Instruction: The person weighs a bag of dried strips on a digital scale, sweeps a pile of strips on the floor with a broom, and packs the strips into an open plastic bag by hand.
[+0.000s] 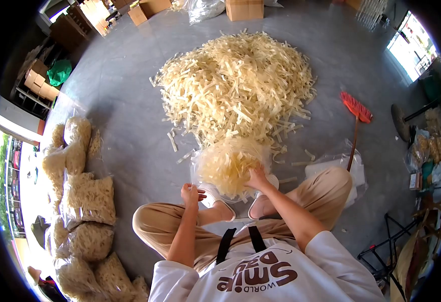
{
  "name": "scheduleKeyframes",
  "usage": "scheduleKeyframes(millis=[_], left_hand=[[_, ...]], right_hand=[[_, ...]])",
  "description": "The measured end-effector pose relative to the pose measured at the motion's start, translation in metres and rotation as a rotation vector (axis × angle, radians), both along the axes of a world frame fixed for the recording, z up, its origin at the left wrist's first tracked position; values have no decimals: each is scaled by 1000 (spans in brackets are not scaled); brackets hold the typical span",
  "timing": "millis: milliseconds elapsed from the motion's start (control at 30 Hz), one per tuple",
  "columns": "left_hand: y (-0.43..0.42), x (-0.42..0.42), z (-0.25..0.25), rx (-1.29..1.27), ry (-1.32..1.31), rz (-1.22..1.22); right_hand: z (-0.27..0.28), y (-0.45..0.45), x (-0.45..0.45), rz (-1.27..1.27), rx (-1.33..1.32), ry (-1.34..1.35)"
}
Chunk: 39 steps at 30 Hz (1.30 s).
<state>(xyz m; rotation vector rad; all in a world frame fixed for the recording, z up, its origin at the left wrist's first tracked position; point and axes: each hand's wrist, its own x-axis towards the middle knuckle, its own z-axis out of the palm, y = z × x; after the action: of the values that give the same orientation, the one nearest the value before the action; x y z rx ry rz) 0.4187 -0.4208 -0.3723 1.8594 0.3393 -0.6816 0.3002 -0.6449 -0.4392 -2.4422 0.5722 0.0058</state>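
Between my feet and a big heap of pale yellow strips (235, 80) lies a clear plastic bag (225, 163) with strips inside, its near end by my shoes. My left hand (193, 195) is closed at the bag's near left edge, its fingers pinched together; what they hold is too small to make out. On the bag's right side, my right hand (258, 178) presses against the strips, fingers partly hidden among them, so its grip is unclear.
Filled clear bags (88, 199) are stacked along the left. A red broom (356, 107) and flat clear plastic bags (359, 173) lie on the right. A cardboard box (244, 9) stands beyond the heap. A black metal frame (389, 251) is at the lower right.
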Motion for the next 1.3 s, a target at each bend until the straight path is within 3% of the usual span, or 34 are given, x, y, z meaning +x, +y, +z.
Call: scheduleKeyframes(millis=[100, 233, 333, 400, 500, 633, 700, 800, 933, 1000, 1100, 1233, 1300], left_hand=[[2, 0, -5, -4, 19, -42], [-3, 1, -5, -12, -20, -35], [-7, 0, -1, -26, -41, -47], [-7, -1, -1, -15, -44, -59], [-5, -1, -2, -48, -46, -62], [-7, -1, 1, -50, -63, -62], [-8, -1, 1, -60, -75, -63], [-9, -1, 2, -70, -90, -79], [-10, 0, 9, -89, -115, -87], [-7, 9, 17, -91, -135, -85], [5, 40, 42, -150, -179, -66], [13, 84, 102, -215, -333, -24], [12, 100, 131, -273, -425, 7]], right_hand=[[0, -9, -8, -60, 180, -143], [25, -17, -22, -25, 138, -43], [38, -15, -34, 30, 75, -199], [43, -11, -37, -66, 41, -331], [31, -17, -38, -68, 20, -346], [30, -35, -40, -57, 202, -42], [31, -42, -45, -162, 148, -283], [35, -38, -44, -333, -33, -390], [-15, -27, -39, -579, -290, -469], [-15, -39, -42, -422, 124, -226], [3, -54, -21, -443, 116, -250], [75, -73, 8, -324, 144, -241], [95, -77, 23, -292, 340, -190]])
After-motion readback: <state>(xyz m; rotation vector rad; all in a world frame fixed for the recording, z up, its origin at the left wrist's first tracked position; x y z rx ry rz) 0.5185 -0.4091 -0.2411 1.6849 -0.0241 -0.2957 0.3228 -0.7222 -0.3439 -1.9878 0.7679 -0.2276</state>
